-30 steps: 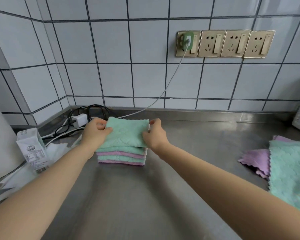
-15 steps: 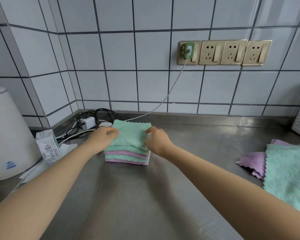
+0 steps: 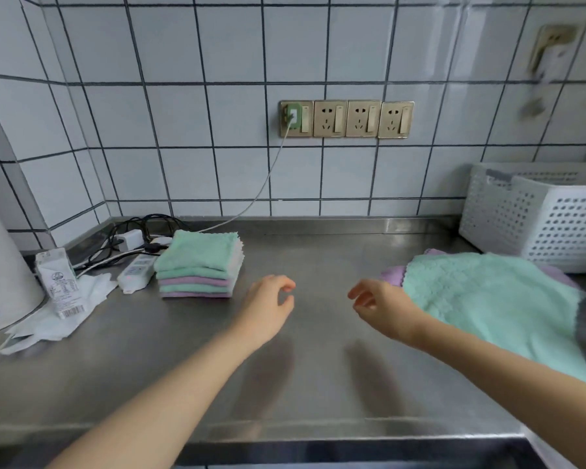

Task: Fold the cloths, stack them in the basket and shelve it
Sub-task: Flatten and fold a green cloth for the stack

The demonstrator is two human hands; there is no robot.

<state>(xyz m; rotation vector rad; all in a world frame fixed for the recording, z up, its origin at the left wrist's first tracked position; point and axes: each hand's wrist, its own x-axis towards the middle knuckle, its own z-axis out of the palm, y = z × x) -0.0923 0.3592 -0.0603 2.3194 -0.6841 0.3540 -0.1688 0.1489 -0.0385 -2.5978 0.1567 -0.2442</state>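
Observation:
A stack of folded cloths [image 3: 198, 264], green and purple in turn with a green one on top, sits at the back left of the steel counter [image 3: 305, 384]. My left hand [image 3: 271, 304] hovers just right of the stack, fingers loosely curled, holding nothing. My right hand [image 3: 381, 306] hovers mid-counter, also loosely curled and holding nothing. An unfolded green cloth [image 3: 494, 306] lies flat at the right, over a purple cloth [image 3: 391, 275] that peeks out beneath it. A white perforated basket [image 3: 535, 214] stands at the back right against the wall.
A power strip [image 3: 137, 274], chargers and tangled cables [image 3: 139, 231] lie behind and left of the stack. A small carton [image 3: 58, 282], crumpled white paper [image 3: 71, 316] and a large white container [image 3: 0, 279] fill the left edge. Wall sockets [image 3: 345, 119] sit above.
Both hands have let go of the top green cloth on the stack and drawn back toward the middle of the counter. The view has swung right, showing the basket.

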